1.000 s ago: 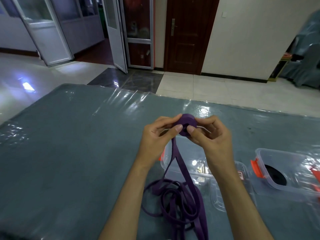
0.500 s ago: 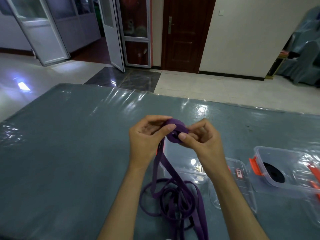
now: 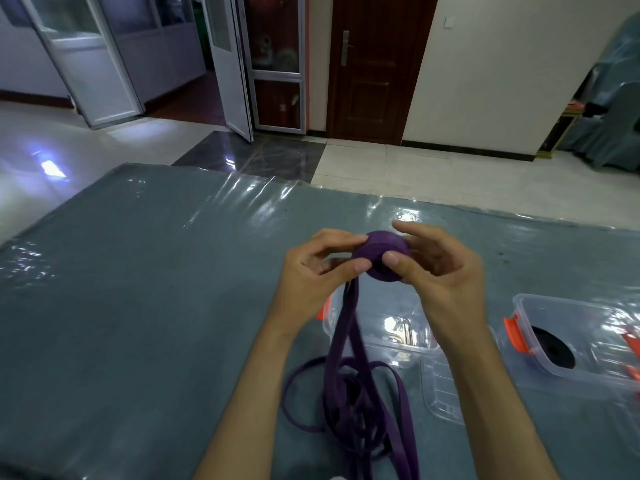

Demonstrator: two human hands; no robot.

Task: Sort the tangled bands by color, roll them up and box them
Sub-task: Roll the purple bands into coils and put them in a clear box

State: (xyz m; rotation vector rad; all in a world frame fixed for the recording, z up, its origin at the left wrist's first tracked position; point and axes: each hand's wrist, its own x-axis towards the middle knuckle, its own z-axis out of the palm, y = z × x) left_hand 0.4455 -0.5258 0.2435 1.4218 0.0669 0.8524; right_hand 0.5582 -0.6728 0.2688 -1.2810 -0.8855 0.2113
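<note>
Fingers: my left hand (image 3: pixel 311 271) pinches the roll (image 3: pixel 381 256) between thumb and forefinger; my right hand (image 3: pixel 446 271) curls round its far side, thumb pressed on the near face. Both hold the purple band, raised above the worktop (image 3: pixel 138 289).
Tail: from the roll a doubled strip hangs straight down to the loose pile (image 3: pixel 353 393) lying on the worktop between my forearms.
Snag risk: I judge the pile's crossed loops could catch as they feed up, and a jerk would pull the roll slack or out of my pinch.
Twist risk: the hanging strip looks partly turned on edge; wound in like that, the roll would bulge and might telescope.
Lid: a clear lid (image 3: pixel 446 393) lies just right of the pile; a dragged loop could shift it.
Empty box: a clear box (image 3: pixel 381 327) with an orange clip sits below my hands, partly hidden by them.
Far box: a second box (image 3: pixel 588 344) at right holds a black roll (image 3: pixel 552 346); dropping purple in there would spoil the sort.
</note>
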